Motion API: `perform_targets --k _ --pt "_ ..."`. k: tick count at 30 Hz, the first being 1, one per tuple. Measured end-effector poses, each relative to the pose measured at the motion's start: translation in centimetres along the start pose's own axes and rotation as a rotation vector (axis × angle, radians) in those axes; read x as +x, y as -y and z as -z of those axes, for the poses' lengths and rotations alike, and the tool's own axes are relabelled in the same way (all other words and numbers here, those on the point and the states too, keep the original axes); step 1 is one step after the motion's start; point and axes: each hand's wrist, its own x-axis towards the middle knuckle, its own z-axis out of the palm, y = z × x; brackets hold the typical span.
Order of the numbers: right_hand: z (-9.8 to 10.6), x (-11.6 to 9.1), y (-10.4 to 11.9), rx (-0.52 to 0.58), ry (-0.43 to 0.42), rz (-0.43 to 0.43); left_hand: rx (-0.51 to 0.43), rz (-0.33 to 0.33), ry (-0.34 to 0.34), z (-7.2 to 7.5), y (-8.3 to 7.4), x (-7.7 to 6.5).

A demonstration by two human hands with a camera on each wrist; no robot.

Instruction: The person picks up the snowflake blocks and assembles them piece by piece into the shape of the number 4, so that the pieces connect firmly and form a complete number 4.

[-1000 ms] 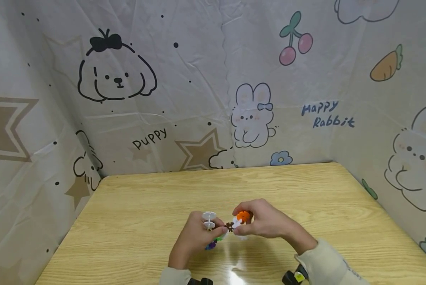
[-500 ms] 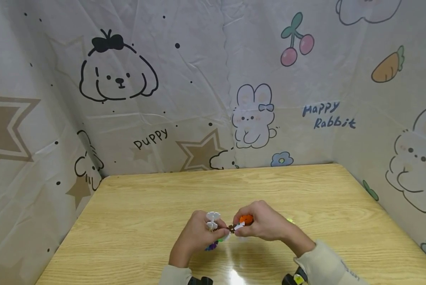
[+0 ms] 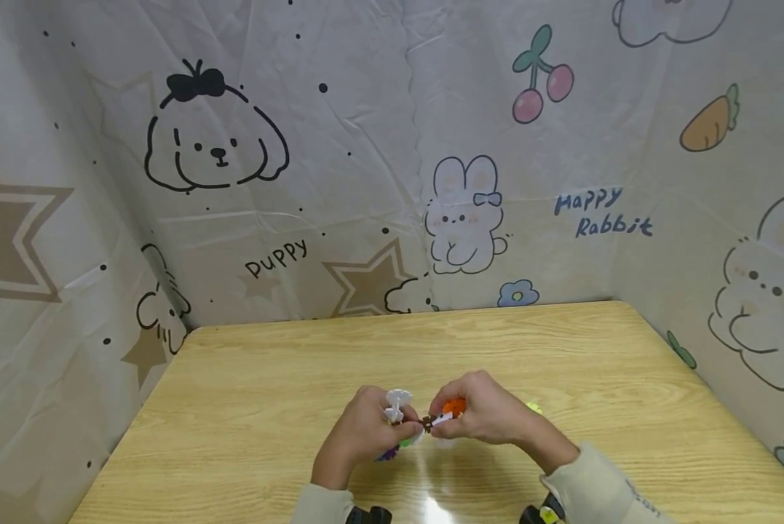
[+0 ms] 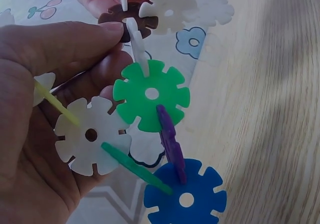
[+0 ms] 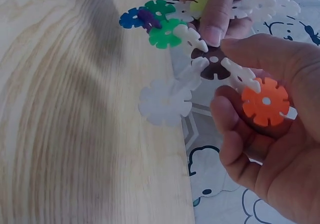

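Note:
My left hand pinches a brown notched snowflake disc between thumb and fingers. Linked to it is a chain of discs: white, green, purple, blue, and a further white disc near the left palm. My right hand pinches a white snowflake disc that meets the brown one's edge. An orange disc is joined to that white disc, inside the right hand's curl. Another branch of whitish discs reaches out from the brown disc over the table.
Both hands are above a wood-grain table. A small yellow-green piece shows just behind the right wrist. Printed cloth with cartoon drawings stands along the back and both sides of the table.
The right hand's white disc has turned from face-on to nearly edge-on against the brown disc, and the orange disc tilted with it. The yellow-green piece has come into view behind the wrist.

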Motion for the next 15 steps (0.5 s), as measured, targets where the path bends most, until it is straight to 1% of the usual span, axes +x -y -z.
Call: perform_targets --k 5,11,15 --pt "-0.48 0.11 -0.07 -0.021 -0.015 0.001 0.029 -0.006 0.001 -0.16 -0.01 0.15" --pt "-0.87 0.15 -0.14 -0.029 -0.042 -0.010 0.040 0.017 0.001 -0.22 -0.01 0.20" --pt "-0.96 0.07 -0.25 -0.017 -0.065 0.012 0.043 -0.009 -0.005 -0.17 0.18 0.15"
